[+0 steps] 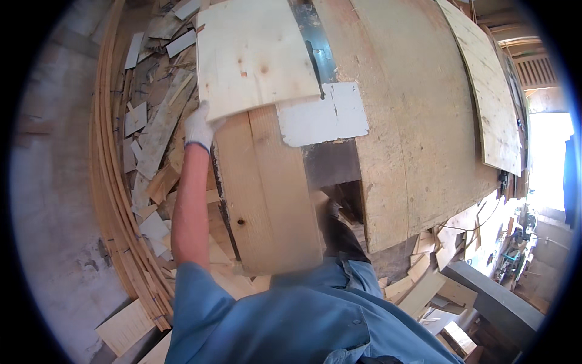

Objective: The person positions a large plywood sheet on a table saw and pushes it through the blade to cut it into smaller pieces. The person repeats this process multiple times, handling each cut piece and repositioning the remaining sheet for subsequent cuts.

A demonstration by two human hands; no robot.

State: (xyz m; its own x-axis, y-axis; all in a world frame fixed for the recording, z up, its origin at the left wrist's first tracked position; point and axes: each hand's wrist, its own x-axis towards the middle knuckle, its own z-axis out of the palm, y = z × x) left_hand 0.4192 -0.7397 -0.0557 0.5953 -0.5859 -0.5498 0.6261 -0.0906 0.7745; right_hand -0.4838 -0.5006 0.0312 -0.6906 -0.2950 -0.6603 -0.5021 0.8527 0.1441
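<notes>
My left hand (pixel 199 127), in a white glove with a blue cuff, grips the near left corner of a pale plywood sheet (pixel 260 54). The sheet has a few brown knots, and its near edge lies over the planks and the white plate. My right hand is out of the picture. Beneath the sheet, the work table has two light planks (pixel 267 194) on the left. A white metal plate (pixel 324 115) with a narrow slot is set between them and a wide wooden board (pixel 418 121) on the right.
Wood offcuts (pixel 154 121) are heaped to the left, beside long thin strips (pixel 112 182) tied in bundles. Another plywood sheet (pixel 491 97) lies at the table's right edge. More scraps (pixel 424 267) and a grey beam (pixel 494 303) lie at the lower right. A dark gap (pixel 348 203) shows in the table.
</notes>
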